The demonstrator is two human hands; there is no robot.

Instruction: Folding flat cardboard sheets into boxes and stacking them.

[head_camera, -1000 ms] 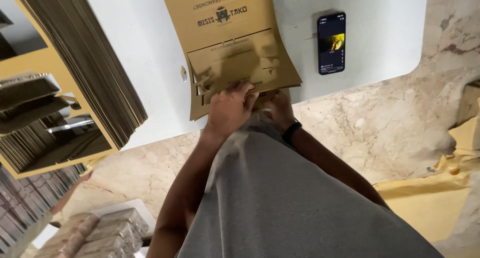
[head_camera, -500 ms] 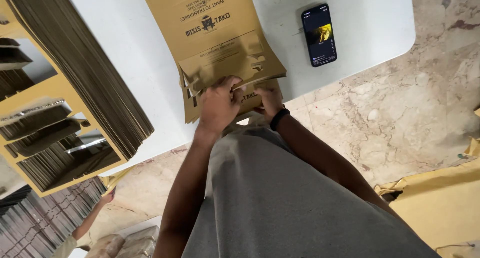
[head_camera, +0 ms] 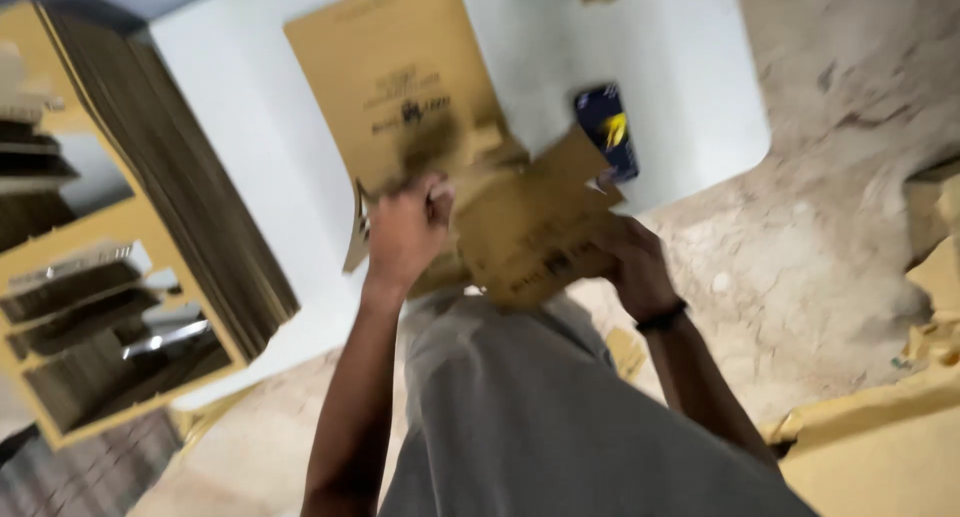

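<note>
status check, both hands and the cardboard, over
Left hand gripping flat brown cardboard box blank on white table. Right hand folding its flap up. Dark phone partly behind flap.

We see matt brown cardboard in the sheet (head_camera: 400, 107) lying on the counter (head_camera: 250, 157), whose top looks smooth, white and faintly satin. The folded flap (head_camera: 530, 237) is the same dull, fibrous cardboard, creased. The stack (head_camera: 170, 167) at the side shows rough corrugated edges, dark and ribbed. The phone (head_camera: 608, 129) has a glossy glass screen. The floor (head_camera: 830, 177) looks like mottled beige stone, worn and dusty. The shirt (head_camera: 540, 417) is soft grey cloth, matt.
</note>
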